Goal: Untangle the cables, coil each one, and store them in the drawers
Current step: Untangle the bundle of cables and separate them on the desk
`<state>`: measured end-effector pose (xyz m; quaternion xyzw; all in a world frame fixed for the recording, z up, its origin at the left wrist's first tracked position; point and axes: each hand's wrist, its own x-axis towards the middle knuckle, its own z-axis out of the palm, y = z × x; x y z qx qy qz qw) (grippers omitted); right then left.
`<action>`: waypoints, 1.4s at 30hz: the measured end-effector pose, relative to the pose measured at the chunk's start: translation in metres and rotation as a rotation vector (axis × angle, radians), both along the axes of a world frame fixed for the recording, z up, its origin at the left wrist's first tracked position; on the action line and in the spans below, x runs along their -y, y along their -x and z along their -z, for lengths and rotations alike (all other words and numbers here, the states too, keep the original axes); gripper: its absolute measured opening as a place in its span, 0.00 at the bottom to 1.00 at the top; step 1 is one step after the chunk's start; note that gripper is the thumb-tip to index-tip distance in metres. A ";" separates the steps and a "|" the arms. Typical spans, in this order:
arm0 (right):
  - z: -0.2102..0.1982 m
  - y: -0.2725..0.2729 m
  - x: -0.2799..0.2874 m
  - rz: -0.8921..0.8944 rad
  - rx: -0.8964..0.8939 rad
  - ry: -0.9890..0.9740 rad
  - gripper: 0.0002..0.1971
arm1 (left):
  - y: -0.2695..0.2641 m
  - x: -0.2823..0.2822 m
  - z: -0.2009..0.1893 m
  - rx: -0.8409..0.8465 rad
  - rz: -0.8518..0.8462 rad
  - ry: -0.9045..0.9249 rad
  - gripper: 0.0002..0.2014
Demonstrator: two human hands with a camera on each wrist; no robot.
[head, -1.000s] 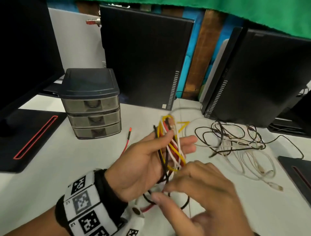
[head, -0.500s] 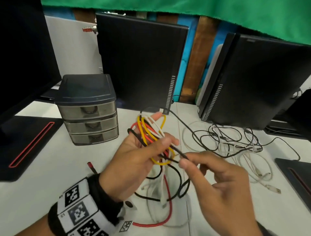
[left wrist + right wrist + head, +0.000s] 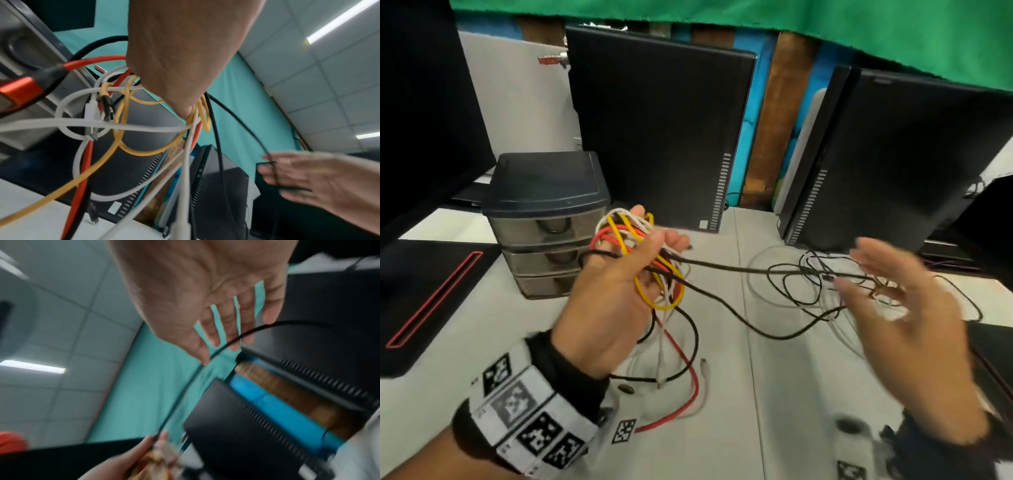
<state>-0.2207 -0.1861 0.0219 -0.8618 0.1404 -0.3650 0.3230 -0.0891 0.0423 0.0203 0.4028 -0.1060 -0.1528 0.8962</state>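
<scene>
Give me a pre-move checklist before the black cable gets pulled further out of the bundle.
1. Left hand grips the mixed bundle of yellow, red, white and black cables: ok.
2. Right hand has a firm pinch on the thin black cable: not ok; its fingers are spread, with the cable only across them.
3. Black cable clear of the bundle: not ok; it runs through it.
4. Loose pile of black and white cables on the white table clear of the pull path: cannot tell.
5. Grey three-drawer plastic organiser open: not ok; drawers closed.
</scene>
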 end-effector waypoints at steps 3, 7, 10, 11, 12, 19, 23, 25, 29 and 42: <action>0.018 -0.003 -0.051 -0.267 -0.056 0.150 0.22 | 0.017 0.009 0.004 -0.019 0.042 -0.020 0.26; 0.036 -0.008 -0.079 -0.400 -0.036 0.151 0.18 | 0.037 0.016 0.010 -0.034 0.155 -0.027 0.25; 0.032 -0.008 -0.069 -0.350 0.098 0.147 0.07 | 0.040 0.017 0.009 -0.045 0.173 -0.015 0.26; 0.028 -0.008 -0.064 -0.309 0.116 0.191 0.08 | 0.038 0.017 0.006 -0.070 0.173 -0.007 0.24; 0.020 -0.007 -0.059 -0.264 0.119 0.207 0.08 | 0.033 0.015 0.003 -0.111 0.175 0.006 0.21; -0.017 0.033 0.071 0.209 0.227 -0.195 0.15 | -0.015 -0.019 -0.018 -0.308 0.058 0.133 0.10; 0.011 0.044 0.104 0.381 0.014 -0.039 0.22 | -0.014 -0.019 -0.022 -0.239 -0.014 0.147 0.22; -0.003 0.014 0.044 0.412 0.052 0.063 0.09 | -0.006 -0.014 -0.020 -0.184 -0.018 0.122 0.24; 0.001 0.004 -0.049 -0.046 0.051 0.143 0.20 | 0.016 -0.002 -0.013 -0.069 0.039 0.001 0.21; -0.014 0.011 -0.038 -0.070 0.194 -0.018 0.19 | 0.004 -0.013 -0.024 -0.191 0.015 0.050 0.19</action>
